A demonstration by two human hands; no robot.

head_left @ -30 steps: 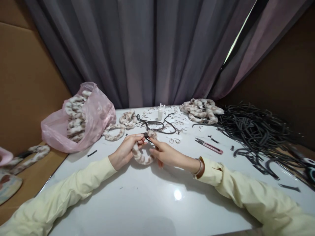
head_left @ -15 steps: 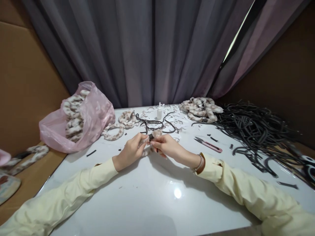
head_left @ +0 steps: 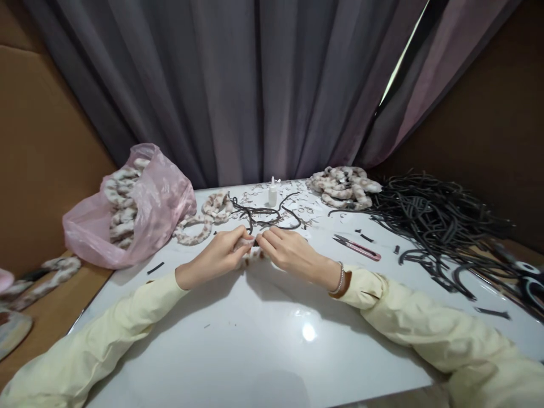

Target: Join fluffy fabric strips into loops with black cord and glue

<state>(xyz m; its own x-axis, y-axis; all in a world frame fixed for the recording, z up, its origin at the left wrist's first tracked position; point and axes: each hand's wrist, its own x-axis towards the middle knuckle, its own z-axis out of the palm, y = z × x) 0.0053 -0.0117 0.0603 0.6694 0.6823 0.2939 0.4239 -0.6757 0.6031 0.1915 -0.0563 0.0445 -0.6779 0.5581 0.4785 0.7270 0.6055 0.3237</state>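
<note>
Near the middle of the white table, my left hand pinches one end of a fluffy white-and-brown piece. My right hand is closed at its other side, its fingers almost meeting those of the left. A bit of black shows between the fingertips. Most of the held piece is hidden by the fingers. Beyond the hands lie thin black cords and a small white bottle. A fluffy strip lies curled to the left of them.
At the left, a pink plastic bag holds fluffy strips. On the right are pink-handled snips, a fluffy pile, a large tangle of black cords and scissors. Short black scraps are scattered about.
My right hand has turned over the held piece, its knuckles now upward, covering the fluffy end and most of the black part. My left hand has shifted slightly left.
</note>
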